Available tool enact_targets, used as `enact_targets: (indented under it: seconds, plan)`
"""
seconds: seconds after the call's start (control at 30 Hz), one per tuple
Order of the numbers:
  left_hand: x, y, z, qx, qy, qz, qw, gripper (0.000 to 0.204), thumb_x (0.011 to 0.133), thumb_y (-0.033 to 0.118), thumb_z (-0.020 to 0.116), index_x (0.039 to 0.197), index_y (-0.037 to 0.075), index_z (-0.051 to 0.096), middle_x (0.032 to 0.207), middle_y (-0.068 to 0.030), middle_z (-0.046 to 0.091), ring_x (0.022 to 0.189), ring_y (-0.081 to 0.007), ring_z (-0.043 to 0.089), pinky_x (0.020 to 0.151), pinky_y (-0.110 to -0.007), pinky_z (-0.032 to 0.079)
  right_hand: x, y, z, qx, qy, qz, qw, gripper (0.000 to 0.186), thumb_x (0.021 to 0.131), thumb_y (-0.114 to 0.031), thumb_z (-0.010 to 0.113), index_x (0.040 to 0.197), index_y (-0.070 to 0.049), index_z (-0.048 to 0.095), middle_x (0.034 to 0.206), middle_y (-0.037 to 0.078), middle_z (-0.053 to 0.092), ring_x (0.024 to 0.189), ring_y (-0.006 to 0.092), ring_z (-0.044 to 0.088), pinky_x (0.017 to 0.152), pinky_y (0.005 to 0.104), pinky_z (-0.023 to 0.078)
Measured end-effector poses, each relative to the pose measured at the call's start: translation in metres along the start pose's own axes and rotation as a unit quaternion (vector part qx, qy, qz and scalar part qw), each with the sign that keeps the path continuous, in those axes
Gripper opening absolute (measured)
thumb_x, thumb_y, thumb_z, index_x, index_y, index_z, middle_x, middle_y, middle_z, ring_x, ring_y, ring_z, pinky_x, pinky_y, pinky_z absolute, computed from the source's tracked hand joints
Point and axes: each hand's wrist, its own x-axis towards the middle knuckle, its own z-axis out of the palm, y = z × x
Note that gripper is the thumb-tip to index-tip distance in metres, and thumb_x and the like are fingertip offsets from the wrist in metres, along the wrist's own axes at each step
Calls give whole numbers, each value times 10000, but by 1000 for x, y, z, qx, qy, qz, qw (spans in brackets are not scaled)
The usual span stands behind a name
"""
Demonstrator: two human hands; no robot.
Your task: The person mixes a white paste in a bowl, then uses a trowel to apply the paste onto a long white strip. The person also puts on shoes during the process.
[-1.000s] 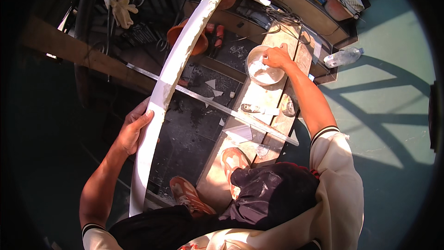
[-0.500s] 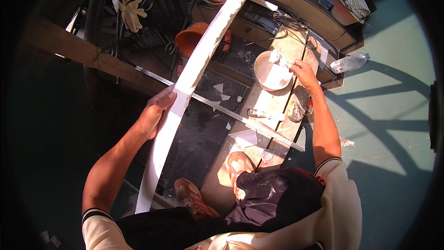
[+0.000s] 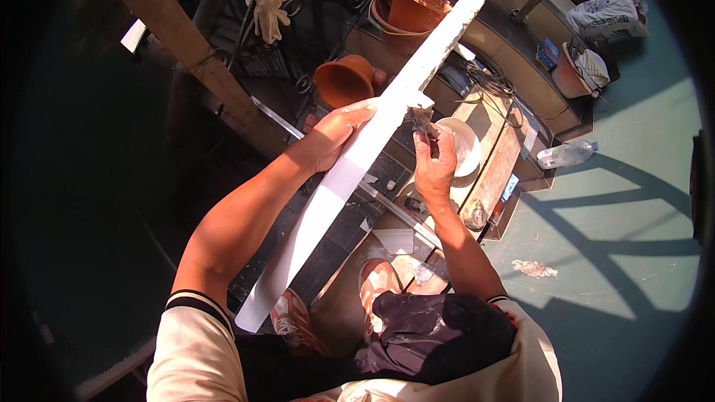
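A long white strip (image 3: 324, 201), perhaps moulding, runs diagonally across my view, with rough white paste along the edge of its upper half. My left hand (image 3: 335, 138) is closed round it near the middle. In my right hand (image 3: 436, 164) is a small scraper (image 3: 421, 115) loaded with white paste, which is at the strip's right edge; whether it touches is hard to tell. Partly hidden behind that hand, a bowl of white paste (image 3: 468, 147) sits on a wooden plank (image 3: 497, 182). My two shoes show below, one each side of my view's middle.
Orange buckets (image 3: 342, 78) stand on dark tiled steps amid cables (image 3: 484, 74). Pale gloves (image 3: 268, 15) hang on black ironwork at upper left. A plastic bottle (image 3: 566, 155) lies at right near the green floor (image 3: 596, 275). A metal bar (image 3: 402, 216) crosses below the strip.
My right hand has moved from the bowl leftward to the strip with paste on the scraper. My left hand and the strip have shifted up and to the right in view.
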Motion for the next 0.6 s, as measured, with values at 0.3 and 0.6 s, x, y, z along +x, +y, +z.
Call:
enact_targets:
  seconds: [0.3,0.6]
  plan:
    - [-4,6,3,-33,-19,50,998,426,1085,216,507,1464,26,555,1133,-52,708,906,-106,678,752,-264,573,-37,-14,8,-88,8,-119,989,425,859,136,692,1228,-74,690,1100,142,587,981,295,621,845,363,522]
    - [-22,14,4,-22,-13,88,996,452,1101,211,441,1508,26,507,1171,-73,697,936,-130,673,784,-297,573,-83,-22,-18,-84,-52,-184,978,514,759,167,782,1190,-95,685,988,117,588,913,299,601,769,394,504]
